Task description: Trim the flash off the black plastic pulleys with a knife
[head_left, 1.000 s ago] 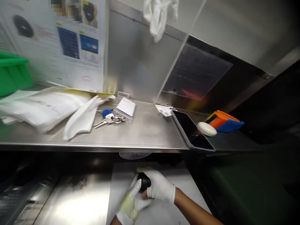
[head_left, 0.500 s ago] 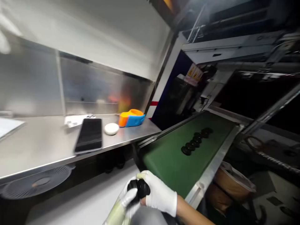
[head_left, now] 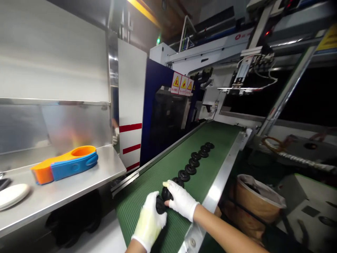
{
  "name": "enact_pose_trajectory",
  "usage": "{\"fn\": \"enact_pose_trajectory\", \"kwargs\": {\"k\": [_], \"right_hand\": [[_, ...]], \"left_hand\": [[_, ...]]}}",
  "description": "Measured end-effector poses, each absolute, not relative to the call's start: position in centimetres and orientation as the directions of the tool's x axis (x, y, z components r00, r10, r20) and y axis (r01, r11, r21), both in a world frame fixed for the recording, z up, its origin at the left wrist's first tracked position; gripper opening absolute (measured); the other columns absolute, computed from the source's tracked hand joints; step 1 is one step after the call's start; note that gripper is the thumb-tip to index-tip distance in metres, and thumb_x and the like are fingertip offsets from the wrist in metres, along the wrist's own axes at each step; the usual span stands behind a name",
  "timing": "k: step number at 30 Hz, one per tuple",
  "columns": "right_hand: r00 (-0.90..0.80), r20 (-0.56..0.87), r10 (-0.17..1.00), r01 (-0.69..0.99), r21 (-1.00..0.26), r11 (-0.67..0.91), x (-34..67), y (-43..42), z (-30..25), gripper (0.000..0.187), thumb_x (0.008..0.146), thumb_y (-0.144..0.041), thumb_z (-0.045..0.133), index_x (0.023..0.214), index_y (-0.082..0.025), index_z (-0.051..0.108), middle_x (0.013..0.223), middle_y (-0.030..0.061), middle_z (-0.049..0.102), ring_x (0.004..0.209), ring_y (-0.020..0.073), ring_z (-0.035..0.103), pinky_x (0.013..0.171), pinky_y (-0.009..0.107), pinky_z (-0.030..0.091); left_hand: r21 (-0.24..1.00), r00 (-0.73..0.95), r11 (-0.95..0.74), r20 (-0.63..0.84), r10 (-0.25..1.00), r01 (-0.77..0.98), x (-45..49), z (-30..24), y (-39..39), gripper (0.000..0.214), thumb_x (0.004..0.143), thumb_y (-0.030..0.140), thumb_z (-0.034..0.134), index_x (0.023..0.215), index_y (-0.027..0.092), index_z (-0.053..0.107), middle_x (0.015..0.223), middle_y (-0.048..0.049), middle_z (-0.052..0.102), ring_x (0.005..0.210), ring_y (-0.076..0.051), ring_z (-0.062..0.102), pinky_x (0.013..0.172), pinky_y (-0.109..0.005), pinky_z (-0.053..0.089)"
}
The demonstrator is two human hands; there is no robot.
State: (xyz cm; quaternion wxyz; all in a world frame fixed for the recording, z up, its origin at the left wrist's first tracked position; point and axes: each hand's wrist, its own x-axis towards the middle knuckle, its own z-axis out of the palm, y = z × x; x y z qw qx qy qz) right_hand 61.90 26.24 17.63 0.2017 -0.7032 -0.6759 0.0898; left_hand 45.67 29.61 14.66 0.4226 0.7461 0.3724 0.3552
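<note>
Two gloved hands at lower centre, left hand (head_left: 149,222) and right hand (head_left: 182,203), fingers clenched around black round parts (head_left: 161,204) above green belt (head_left: 147,182); parts seemingly light, rigid; grip by rims.

Left hand (head_left: 149,219) gloved yellowish-white — right hand (head_left: 181,203) gloved plain white

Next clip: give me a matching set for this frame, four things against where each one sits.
1. orange-and-blue holder
2. row of black discs
3. lined bin
4. black part

A. between the left hand and right hand
B. lying free on the green belt
C. on the steel shelf
D. beside the belt, lower down

Pairs: 1-C, 2-B, 3-D, 4-A.
</note>
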Motion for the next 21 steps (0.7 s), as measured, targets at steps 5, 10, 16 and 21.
{"fn": "enact_pose_trajectory", "kwargs": {"k": [5, 10, 16, 21], "right_hand": [[0.069, 0.148, 0.986, 0.973, -0.230, -0.034, 62.9, 25.4, 18.1, 0.045, 0.062, -0.023, 0.065, 0.105, -0.014, 0.058, 0.105, 0.0141, 0.057, 0.103, 0.0321, 0.046, 0.093, 0.047, 0.032], [-0.003, 0.098, 0.995, 0.990, -0.142, 0.017, 63.1, 26.0, 18.2, 0.057, 0.059, -0.019, 0.061, 0.115, -0.017, 0.055, 0.097, 0.0125, 0.059, 0.093, 0.0316, 0.048, 0.082, 0.045, 0.037], [-0.020, 0.097, 0.995, 0.970, -0.240, 0.042, 62.7, 26.2, 19.6, 0.053, 0.059, -0.020, 0.061, 0.112, -0.023, 0.058, 0.104, 0.0061, 0.060, 0.100, 0.0254, 0.051, 0.089, 0.037, 0.038], [0.174, 0.175, 0.969, 0.922, -0.374, -0.098, 65.9, 24.2, 22.3, 0.062, 0.066, -0.023, 0.060, 0.126, -0.023, 0.044, 0.128, 0.0042, 0.049, 0.120, 0.0197, 0.041, 0.105, 0.032, 0.028]], "left_hand": [[0.738, 0.533, -0.595, 0.380, 0.756, 0.318, 47.0, 11.7, 29.2, 0.057, 0.062, 0.009, 0.049, 0.119, 0.008, 0.046, 0.119, -0.0184, 0.054, 0.112, -0.026, 0.051, 0.100, -0.041, 0.037], [0.677, 0.419, -0.607, 0.449, 0.789, 0.417, 46.1, 9.8, 29.0, 0.057, 0.065, 0.015, 0.054, 0.121, 0.010, 0.044, 0.134, -0.0200, 0.035, 0.123, -0.029, 0.039, 0.098, -0.044, 0.039], [0.693, 0.357, -0.571, 0.448, 0.820, 0.441, 45.4, 9.3, 28.7, 0.055, 0.073, 0.017, 0.050, 0.127, 0.014, 0.039, 0.123, -0.0139, 0.049, 0.116, -0.023, 0.048, 0.099, -0.043, 0.039], [0.700, 0.396, -0.571, 0.422, 0.815, 0.428, 45.4, 10.0, 28.7, 0.055, 0.073, 0.017, 0.049, 0.127, 0.014, 0.042, 0.126, -0.0130, 0.052, 0.116, -0.022, 0.049, 0.100, -0.039, 0.039]]}}
